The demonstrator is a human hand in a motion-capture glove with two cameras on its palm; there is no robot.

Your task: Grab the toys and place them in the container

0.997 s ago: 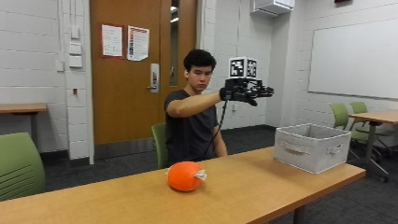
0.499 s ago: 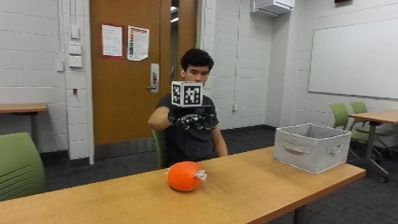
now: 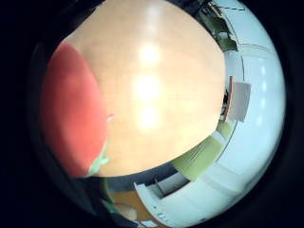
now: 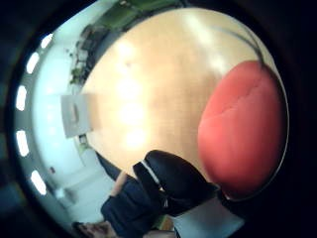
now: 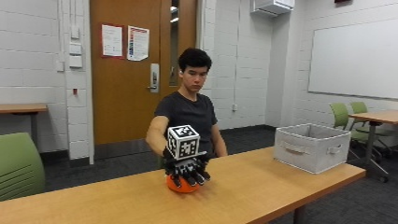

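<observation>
A round orange-red toy (image 5: 182, 185) sits on the wooden table (image 5: 261, 186) in front of the seated person. My gloved right hand (image 5: 187, 170) lies on top of it, fingers curled down over its front. In the thumb side palm view the toy (image 4: 242, 129) bulges close by, with the black thumb (image 4: 173, 178) against its side. The little finger side palm view shows the toy (image 3: 71, 114) with a small green part at its edge. The grey fabric container (image 5: 311, 147) stands open on the table's right end, well away from the hand.
A green chair (image 5: 18, 165) stands at the left behind the table. More green chairs (image 5: 345, 116) and another table (image 5: 376, 116) are at the far right. The table's front edge runs close in front of the toy.
The hand came down from shoulder height, past the chest, onto the orange toy. The toy and the container have not moved.
</observation>
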